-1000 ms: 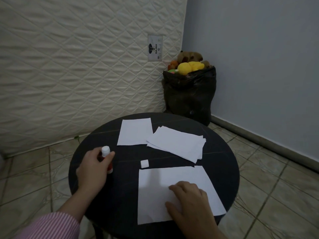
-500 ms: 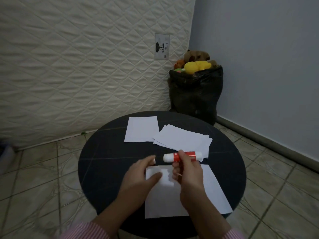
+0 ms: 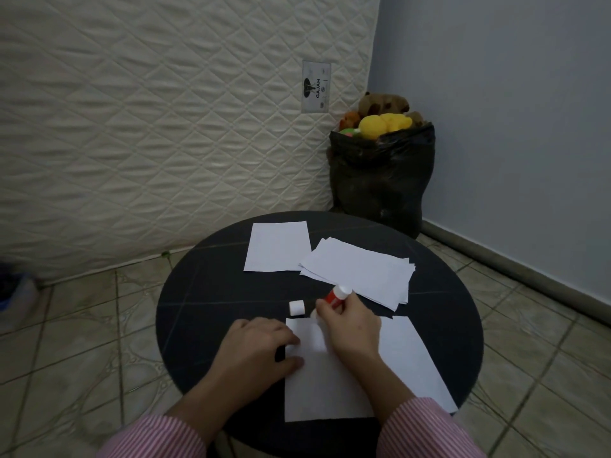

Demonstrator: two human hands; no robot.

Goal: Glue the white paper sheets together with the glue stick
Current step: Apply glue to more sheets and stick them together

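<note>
A large white paper sheet (image 3: 406, 358) lies at the near side of the round black table (image 3: 205, 292). My right hand (image 3: 350, 325) grips the red and white glue stick (image 3: 337, 295), tilted with its lower tip at the sheet's far left corner. My left hand (image 3: 258, 348) rests on the sheet's left edge, fingers flat on the paper. The stick's white cap (image 3: 296, 307) stands on the table just beyond the sheet. A single white sheet (image 3: 277, 246) and a fanned stack of white sheets (image 3: 360, 269) lie further back.
A quilted mattress (image 3: 165, 127) leans against the wall behind the table. A black bag (image 3: 380, 180) full of soft toys stands in the corner. Tiled floor surrounds the table; a blue-grey wall runs along the right.
The glue stick passed from my left hand to my right hand and came down to the near sheet's corner. My left hand moved onto the sheet's left edge.
</note>
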